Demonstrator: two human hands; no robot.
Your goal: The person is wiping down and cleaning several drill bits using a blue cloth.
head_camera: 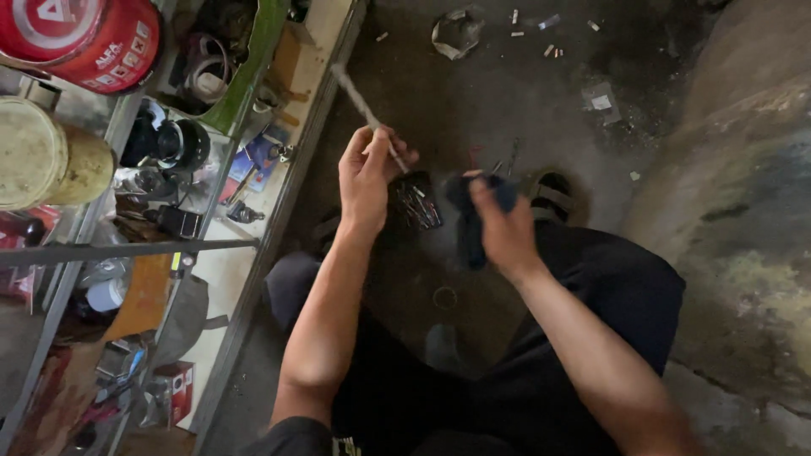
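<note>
My left hand (365, 173) grips a thin grey metal rod (359, 100) that slants up and to the left over the floor. My right hand (504, 228) is closed on a dark blue cloth (470, 228), which hangs down from the fingers, blurred by motion. Between the two hands, lower on the floor, lies a small dark open case (416, 203) with several thin metal tools in it. My legs in dark trousers fill the lower middle, and a sandalled foot (553, 192) shows behind the right hand.
A metal shelf rack (253, 236) on the left holds a red tin (84, 38), a pale round container (46, 152), dark parts and small boxes. Paper scraps and cigarette ends (541, 34) litter the dark concrete floor. A stained wall (743, 211) stands at right.
</note>
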